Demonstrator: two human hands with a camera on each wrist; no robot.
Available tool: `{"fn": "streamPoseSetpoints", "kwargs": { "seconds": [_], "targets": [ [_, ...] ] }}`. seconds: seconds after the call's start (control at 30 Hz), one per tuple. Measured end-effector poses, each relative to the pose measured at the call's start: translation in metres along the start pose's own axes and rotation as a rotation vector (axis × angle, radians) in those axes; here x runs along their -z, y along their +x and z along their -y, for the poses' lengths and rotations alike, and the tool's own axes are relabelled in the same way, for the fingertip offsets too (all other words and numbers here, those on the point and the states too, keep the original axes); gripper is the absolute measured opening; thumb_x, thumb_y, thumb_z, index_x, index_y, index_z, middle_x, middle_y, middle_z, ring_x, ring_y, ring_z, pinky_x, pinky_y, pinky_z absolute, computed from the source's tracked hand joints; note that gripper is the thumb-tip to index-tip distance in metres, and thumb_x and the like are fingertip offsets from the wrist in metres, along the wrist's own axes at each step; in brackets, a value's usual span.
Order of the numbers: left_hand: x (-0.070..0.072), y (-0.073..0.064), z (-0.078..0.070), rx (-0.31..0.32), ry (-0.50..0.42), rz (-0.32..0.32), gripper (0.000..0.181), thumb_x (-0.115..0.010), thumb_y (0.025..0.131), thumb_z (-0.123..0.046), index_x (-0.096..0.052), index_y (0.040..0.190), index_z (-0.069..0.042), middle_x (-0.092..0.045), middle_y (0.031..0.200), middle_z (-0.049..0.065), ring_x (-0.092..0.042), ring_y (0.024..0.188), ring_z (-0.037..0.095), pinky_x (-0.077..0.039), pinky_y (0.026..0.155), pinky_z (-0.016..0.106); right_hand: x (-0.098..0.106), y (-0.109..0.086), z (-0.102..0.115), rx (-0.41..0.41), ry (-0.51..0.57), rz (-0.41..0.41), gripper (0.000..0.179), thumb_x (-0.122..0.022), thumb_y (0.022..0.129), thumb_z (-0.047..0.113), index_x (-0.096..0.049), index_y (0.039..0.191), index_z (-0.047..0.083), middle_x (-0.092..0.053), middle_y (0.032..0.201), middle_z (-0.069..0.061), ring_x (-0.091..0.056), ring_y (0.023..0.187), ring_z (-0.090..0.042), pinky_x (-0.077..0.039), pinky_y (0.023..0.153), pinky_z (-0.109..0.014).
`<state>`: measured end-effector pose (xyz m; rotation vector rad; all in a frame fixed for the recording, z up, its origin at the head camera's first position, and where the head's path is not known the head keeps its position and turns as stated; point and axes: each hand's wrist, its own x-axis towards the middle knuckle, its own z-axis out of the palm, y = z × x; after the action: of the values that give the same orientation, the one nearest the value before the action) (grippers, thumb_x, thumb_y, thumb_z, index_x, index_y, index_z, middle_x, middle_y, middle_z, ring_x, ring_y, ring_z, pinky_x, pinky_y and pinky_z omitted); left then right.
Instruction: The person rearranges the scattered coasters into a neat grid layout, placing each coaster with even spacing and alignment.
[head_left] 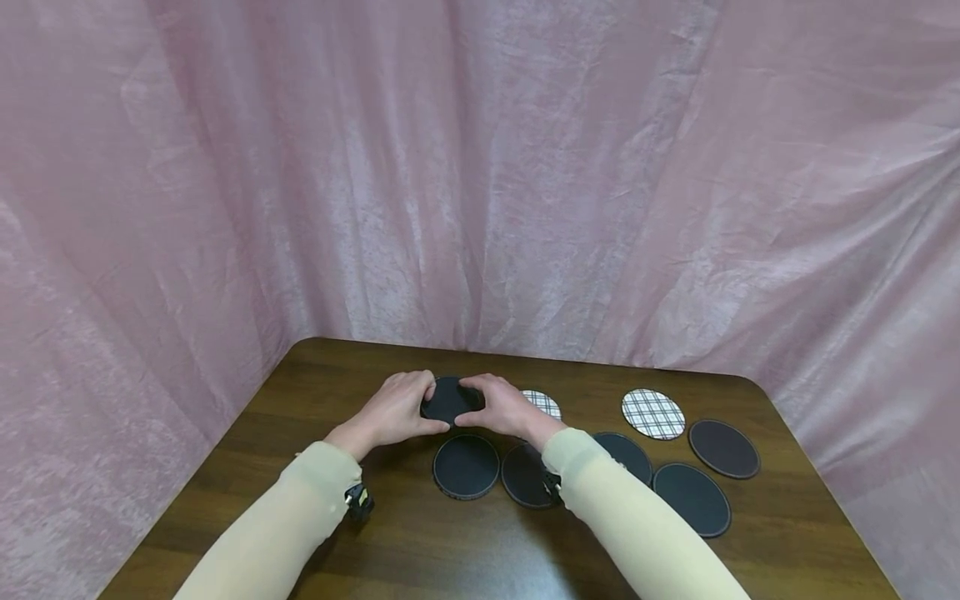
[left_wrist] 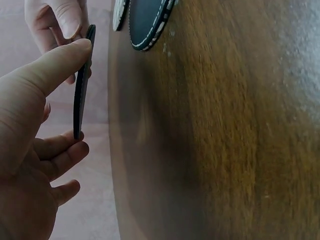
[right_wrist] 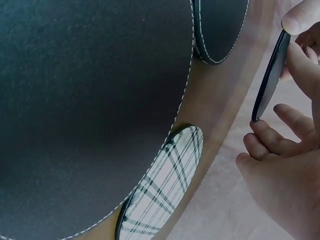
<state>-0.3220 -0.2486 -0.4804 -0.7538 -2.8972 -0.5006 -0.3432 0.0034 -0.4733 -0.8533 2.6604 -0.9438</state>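
Note:
Both hands hold one round black coaster [head_left: 448, 398] between them near the far side of the table. My left hand [head_left: 397, 410] grips its left edge with thumb and fingers, and my right hand [head_left: 504, 408] does the same at the right edge. In the left wrist view the coaster [left_wrist: 81, 90] appears edge-on, tilted up and raised off the wood. The right wrist view also shows the coaster [right_wrist: 271, 75] as a thin dark disc pinched at its rim. Just below the hands lies another black coaster [head_left: 466, 467] with pale edge stitching.
Dark coasters [head_left: 692, 500] lie spread to the right, one of them [head_left: 528, 477] partly behind the right wrist. A plaid white coaster [head_left: 653, 414] lies at the back right; another plaid one [head_left: 544, 403] is half hidden by my right hand. A pink curtain [head_left: 480, 183] hangs behind the wooden table [head_left: 427, 542].

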Motion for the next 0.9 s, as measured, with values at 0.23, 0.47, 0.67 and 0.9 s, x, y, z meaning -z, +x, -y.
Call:
{"fn": "streamPoseSetpoints", "kwargs": {
  "seconds": [0.23, 0.47, 0.67, 0.9],
  "targets": [
    [-0.002, 0.004, 0.001, -0.016, 0.009, 0.002, 0.058, -0.096, 0.086, -0.049, -0.051, 0.096, -0.015, -0.051, 0.086, -0.004, -0.048, 0.08, 0.019, -0.042, 0.088, 0.046, -0.004, 0.004, -0.005, -0.007, -0.02, 0.003, 0.064, -0.076, 0.108, 0.035, -0.055, 0.162, 0.008, -0.055, 0.162, -0.016, -0.05, 0.15, -0.037, -0.044, 0.121, -0.053],
    [-0.006, 0.01, 0.003, 0.0, 0.045, 0.015, 0.058, -0.095, 0.086, -0.052, -0.054, 0.097, -0.012, -0.051, 0.085, -0.003, -0.048, 0.081, 0.02, -0.043, 0.09, 0.047, -0.007, 0.007, -0.01, -0.016, -0.029, -0.004, 0.061, -0.074, 0.109, 0.032, -0.057, 0.16, 0.004, -0.058, 0.159, -0.017, -0.052, 0.148, -0.037, -0.043, 0.122, -0.053],
    [-0.008, 0.012, 0.004, 0.022, 0.056, 0.04, 0.058, -0.094, 0.087, -0.052, -0.057, 0.1, -0.009, -0.05, 0.085, -0.002, -0.047, 0.08, 0.02, -0.042, 0.086, 0.047, -0.009, 0.007, -0.016, -0.032, -0.02, 0.029, 0.06, -0.073, 0.109, 0.029, -0.056, 0.16, 0.002, -0.058, 0.159, -0.018, -0.051, 0.15, -0.039, -0.042, 0.123, -0.054],
    [-0.013, 0.015, 0.005, 0.017, 0.06, 0.055, 0.058, -0.093, 0.088, -0.053, -0.055, 0.099, -0.01, -0.051, 0.085, -0.002, -0.048, 0.081, 0.021, -0.042, 0.085, 0.046, -0.011, 0.006, -0.022, -0.008, -0.04, 0.025, 0.059, -0.07, 0.11, 0.031, -0.056, 0.159, 0.0, -0.059, 0.157, -0.02, -0.052, 0.148, -0.041, -0.044, 0.121, -0.055]
  ]
}}
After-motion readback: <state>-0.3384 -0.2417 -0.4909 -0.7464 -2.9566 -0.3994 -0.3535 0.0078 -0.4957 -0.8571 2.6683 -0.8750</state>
